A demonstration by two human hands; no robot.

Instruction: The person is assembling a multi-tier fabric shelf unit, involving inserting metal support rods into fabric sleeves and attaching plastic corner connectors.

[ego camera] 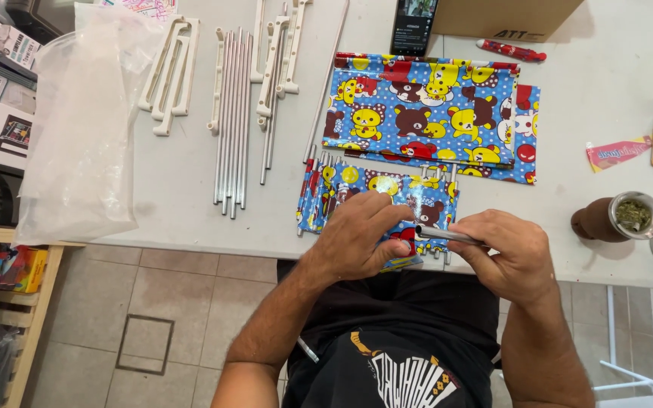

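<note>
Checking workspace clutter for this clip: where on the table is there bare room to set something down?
Bare patches: the near edge between the plastic bag and metal rods, and right of the printed fabric toward the snack packet. Crowded around both hands.

A white table (190, 204) stands over a beige tiled floor (153, 302), wooden shelf (35, 302) alongside.
</note>
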